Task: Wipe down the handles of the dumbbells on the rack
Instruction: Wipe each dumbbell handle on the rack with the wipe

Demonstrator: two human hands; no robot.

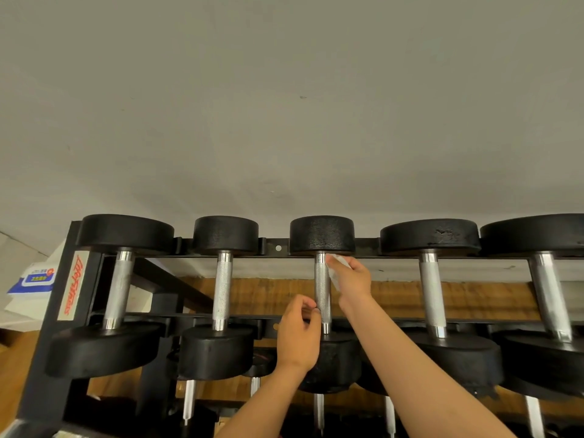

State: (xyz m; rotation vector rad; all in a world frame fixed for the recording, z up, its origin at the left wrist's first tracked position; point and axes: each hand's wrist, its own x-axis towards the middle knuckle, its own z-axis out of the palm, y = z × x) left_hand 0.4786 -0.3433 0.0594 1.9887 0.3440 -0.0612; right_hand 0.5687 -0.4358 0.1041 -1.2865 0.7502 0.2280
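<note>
Several black dumbbells with knurled chrome handles lie across the top tier of a black rack (47, 336). My right hand (352, 281) holds a white wipe (336, 270) against the right side of the middle dumbbell's handle (322, 289), near its far end. My left hand (298, 333) is at the near end of the same handle, its curled fingertips touching the handle's left side. The near weight of that dumbbell (335, 365) is partly hidden behind my left hand and right forearm.
Neighbouring handles stand left (222, 289) and right (432, 292) of the one I touch. A lower tier holds more dumbbells (319, 412). A blue and white wipe pack (34, 278) lies left of the rack. A plain wall rises behind, over a wooden floor.
</note>
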